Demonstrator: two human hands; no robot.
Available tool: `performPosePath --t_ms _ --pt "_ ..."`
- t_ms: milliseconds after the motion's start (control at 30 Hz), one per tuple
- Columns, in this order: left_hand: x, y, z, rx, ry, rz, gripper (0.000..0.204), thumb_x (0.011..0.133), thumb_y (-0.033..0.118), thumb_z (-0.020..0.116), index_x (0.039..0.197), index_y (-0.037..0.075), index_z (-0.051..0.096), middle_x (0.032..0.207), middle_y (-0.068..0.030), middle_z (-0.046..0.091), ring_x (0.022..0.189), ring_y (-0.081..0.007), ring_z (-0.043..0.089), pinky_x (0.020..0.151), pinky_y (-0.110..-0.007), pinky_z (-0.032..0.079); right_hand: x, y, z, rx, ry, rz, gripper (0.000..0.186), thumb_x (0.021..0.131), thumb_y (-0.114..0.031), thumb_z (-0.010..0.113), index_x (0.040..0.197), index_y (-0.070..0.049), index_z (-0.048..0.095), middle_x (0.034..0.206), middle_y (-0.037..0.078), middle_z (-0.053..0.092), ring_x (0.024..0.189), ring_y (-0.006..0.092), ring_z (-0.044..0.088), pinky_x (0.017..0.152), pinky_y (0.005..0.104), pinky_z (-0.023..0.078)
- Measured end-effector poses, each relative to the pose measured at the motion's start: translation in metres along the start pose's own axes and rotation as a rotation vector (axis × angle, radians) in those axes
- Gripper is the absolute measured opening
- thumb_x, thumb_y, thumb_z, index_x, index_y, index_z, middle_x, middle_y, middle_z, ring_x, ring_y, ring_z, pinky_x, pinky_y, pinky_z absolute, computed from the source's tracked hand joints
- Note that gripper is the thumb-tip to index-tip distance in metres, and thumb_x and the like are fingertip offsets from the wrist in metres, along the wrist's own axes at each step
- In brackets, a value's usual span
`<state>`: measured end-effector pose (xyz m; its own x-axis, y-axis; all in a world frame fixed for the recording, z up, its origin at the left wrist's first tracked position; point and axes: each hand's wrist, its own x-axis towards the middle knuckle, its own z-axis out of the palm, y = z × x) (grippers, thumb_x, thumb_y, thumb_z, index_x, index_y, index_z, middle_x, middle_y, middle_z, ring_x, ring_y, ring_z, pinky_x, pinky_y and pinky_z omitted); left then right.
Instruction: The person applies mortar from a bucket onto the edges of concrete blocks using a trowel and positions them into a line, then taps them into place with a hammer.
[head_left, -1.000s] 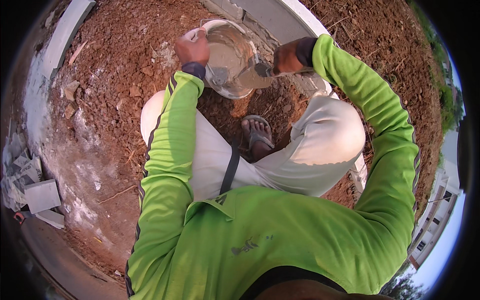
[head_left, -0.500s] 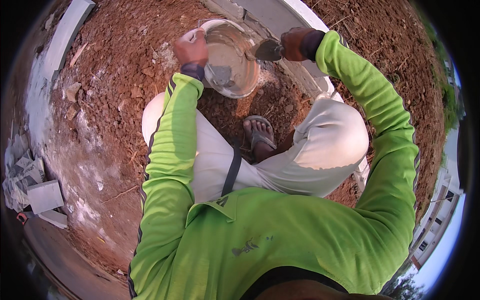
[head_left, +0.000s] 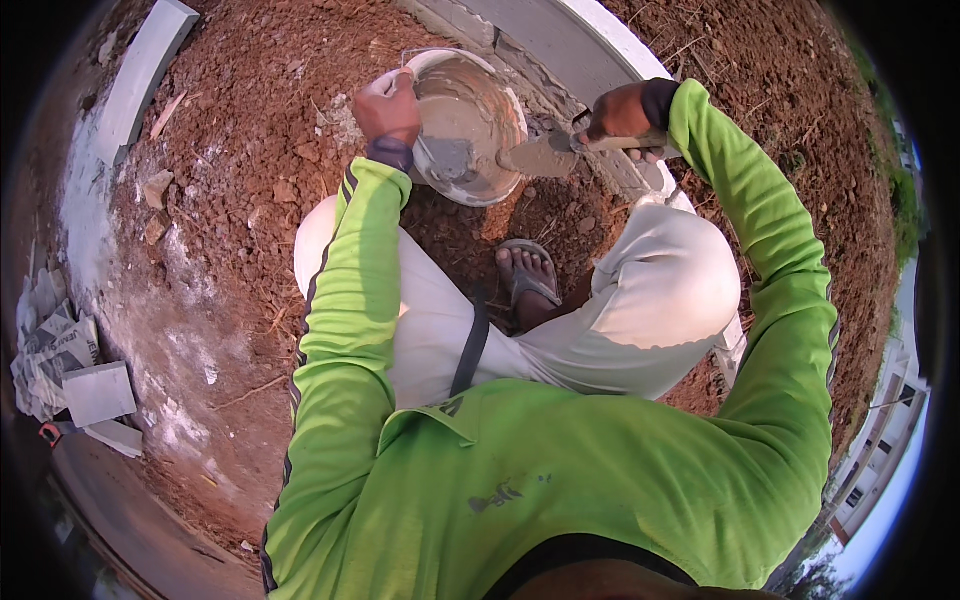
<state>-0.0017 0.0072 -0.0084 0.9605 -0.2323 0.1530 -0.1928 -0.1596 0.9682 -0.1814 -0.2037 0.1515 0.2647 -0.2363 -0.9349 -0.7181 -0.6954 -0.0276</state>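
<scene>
My left hand [head_left: 388, 108] is closed on the left rim of a white bucket [head_left: 496, 92] standing on the soil ahead of me. Wet grey mortar [head_left: 447, 157] lies in the bottom of it and coats its inner wall. In my right hand [head_left: 618, 112] is a trowel [head_left: 545, 156], gripped by its handle. Grey mortar covers the trowel's blade, which lies level across the bucket's right rim with its tip over the opening.
A low block wall [head_left: 560, 55] runs past the bucket on the right. A grey slab [head_left: 145, 80] lies at the far left. Nearer on the left are cut blocks [head_left: 99, 393] beside crumpled bags [head_left: 50, 345]. My sandalled foot [head_left: 528, 272] rests just behind the bucket.
My right hand has come nearer and a little right, its wrist turned, and the trowel blade now shows its mortar-covered face. The left hand keeps its hold on the bucket rim.
</scene>
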Motion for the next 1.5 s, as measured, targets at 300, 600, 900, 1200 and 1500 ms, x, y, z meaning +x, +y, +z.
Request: performPosePath --t_ms 300,600,900,1200,1500 --pt "-0.001 0.007 0.001 0.016 -0.043 0.007 0.031 0.087 0.024 0.068 0.099 -0.003 0.075 0.081 -0.0164 0.074 0.073 -0.0217 0.071 0.072 -0.033 0.053 0.044 -0.001 -0.049 -0.028 0.04 0.065 0.039 0.102 -0.046 0.047 0.117 -0.011 0.056 0.068 0.012 0.058 0.054 0.0272 0.064 0.048 0.0438 0.055" --pt "0.0 0.011 -0.004 -0.061 -0.103 -0.015 0.031 0.089 0.023 0.067 0.098 -0.006 0.074 0.08 -0.0116 0.074 0.072 -0.0141 0.065 0.071 -0.03 0.05 0.04 -0.078 -0.061 -0.851 0.575 -0.363 0.05 0.097 -0.041 0.055 0.094 0.007 0.068 0.086 0.019 0.071 0.075 0.0335 0.071 0.071 0.0447 0.059" --pt "0.016 -0.012 -0.018 -0.05 -0.085 -0.078 0.048 0.098 0.035 0.056 0.085 -0.009 0.071 0.071 -0.0141 0.067 0.066 -0.0211 0.058 0.069 -0.037 0.046 -0.033 -0.13 -0.012 -0.874 1.077 -0.62 0.023 0.085 -0.028 0.063 0.085 -0.007 0.073 0.085 0.016 0.072 0.086 0.0333 0.071 0.073 0.0448 0.057" --pt "0.018 -0.022 -0.035 -0.161 -0.174 -0.108 0.043 0.099 0.03 0.058 0.095 -0.01 0.072 0.082 -0.0081 0.071 0.073 -0.0149 0.061 0.071 -0.032 0.049 -0.019 -0.056 0.049 -0.727 1.056 -0.663 0.015 0.078 -0.02 0.065 0.077 -0.006 0.071 0.077 0.015 0.07 0.08 0.0331 0.07 0.07 0.0449 0.057" --pt "0.001 0.002 -0.01 -0.109 -0.196 -0.089 0.042 0.097 0.027 0.061 0.099 -0.013 0.07 0.084 -0.0121 0.072 0.073 -0.017 0.064 0.071 -0.031 0.05 0.055 -0.023 0.0 -0.575 0.673 -0.399 0.03 0.08 -0.022 0.057 0.086 0.003 0.073 0.09 0.024 0.07 0.088 0.0409 0.069 0.082 0.0481 0.054"
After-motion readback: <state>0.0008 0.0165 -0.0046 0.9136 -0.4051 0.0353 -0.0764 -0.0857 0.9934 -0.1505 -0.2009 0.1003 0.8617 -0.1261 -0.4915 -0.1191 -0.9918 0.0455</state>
